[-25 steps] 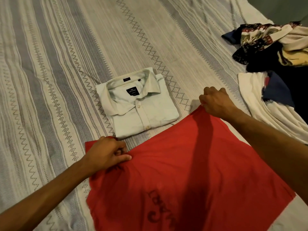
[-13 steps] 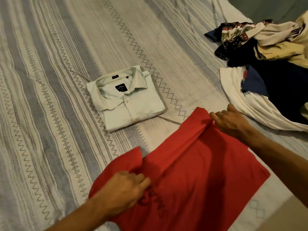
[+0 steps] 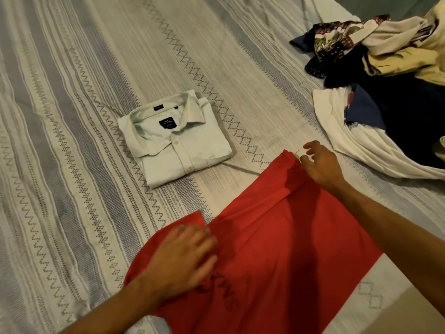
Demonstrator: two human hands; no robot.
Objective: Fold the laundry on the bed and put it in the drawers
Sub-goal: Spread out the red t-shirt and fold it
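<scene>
Home bedroom, striped bedspread (image 3: 72,116), folded shirt (image 3: 178,141), clothes heap (image 3: 385,80)

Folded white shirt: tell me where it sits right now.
In the head view, the folded white shirt lies flat on the striped bedspread left of centre, just beyond the red garment.

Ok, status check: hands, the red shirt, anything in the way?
Left hand flat, pressing red shirt. Right hand at its far corner, fingers loose, grip unclear. Folded white shirt beside it, apart. Unfolded pile to the right, not touching.
</scene>
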